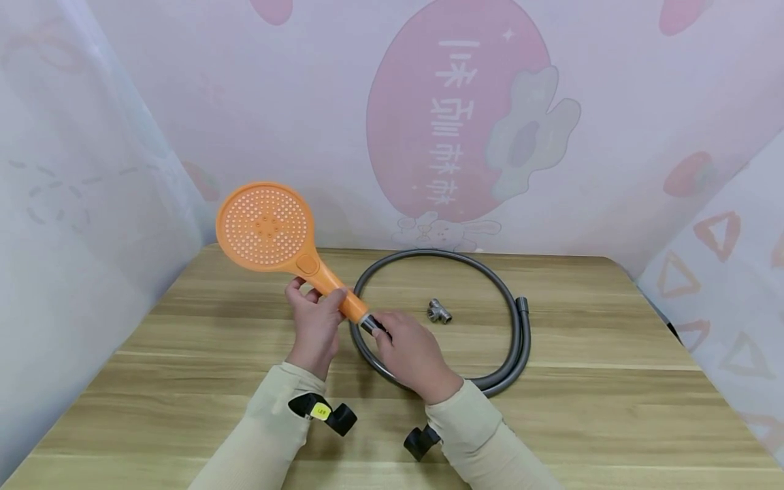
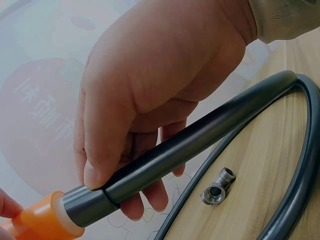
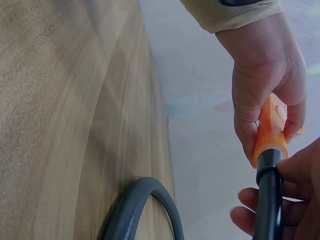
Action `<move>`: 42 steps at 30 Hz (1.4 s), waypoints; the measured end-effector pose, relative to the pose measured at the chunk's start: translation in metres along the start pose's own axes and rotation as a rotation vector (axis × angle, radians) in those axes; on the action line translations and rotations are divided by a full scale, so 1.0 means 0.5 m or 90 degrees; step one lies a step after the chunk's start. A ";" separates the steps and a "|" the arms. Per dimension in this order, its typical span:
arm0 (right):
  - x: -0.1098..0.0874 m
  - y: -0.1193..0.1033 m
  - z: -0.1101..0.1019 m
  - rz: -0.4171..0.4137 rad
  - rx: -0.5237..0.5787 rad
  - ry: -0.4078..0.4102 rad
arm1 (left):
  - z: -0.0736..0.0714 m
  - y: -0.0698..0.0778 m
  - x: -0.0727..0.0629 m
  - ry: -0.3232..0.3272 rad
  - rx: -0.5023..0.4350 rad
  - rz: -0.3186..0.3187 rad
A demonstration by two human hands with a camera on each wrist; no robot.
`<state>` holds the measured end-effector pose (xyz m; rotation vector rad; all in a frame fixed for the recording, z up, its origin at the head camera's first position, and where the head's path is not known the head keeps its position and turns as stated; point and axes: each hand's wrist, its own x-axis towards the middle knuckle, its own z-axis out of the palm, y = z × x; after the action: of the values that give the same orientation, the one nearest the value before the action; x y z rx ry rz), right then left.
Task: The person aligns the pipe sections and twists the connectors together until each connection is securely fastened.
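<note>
An orange shower head is held up at a tilt over the table, its round, perforated face toward the head camera. My left hand grips its handle. My right hand pinches the dark grey shower hose close behind its end collar. That collar sits against the handle's lower end, with a pale ring showing between them. How far the two are joined I cannot tell. The hose runs back under the right palm and loops on the table.
Inside the hose loop lies a small metal tee fitting with threaded ends. The hose's other end rests on the table at the loop's right. Printed cloth walls stand behind and at both sides.
</note>
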<state>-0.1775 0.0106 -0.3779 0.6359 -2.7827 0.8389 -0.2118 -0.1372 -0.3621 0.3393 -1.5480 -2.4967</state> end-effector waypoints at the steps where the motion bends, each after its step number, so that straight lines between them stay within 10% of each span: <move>1: 0.000 0.001 0.000 -0.001 0.001 -0.001 | 0.000 0.000 0.000 0.001 0.000 0.000; 20: -0.009 0.008 0.001 0.024 0.096 0.071 | 0.007 -0.002 -0.002 0.000 0.011 0.033; 42: -0.010 0.000 0.027 -0.037 -0.032 0.192 | 0.009 0.000 0.000 0.012 0.007 0.028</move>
<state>-0.1735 0.0045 -0.3905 0.5297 -2.4946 0.7791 -0.2129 -0.1333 -0.3600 0.3250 -1.5459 -2.4455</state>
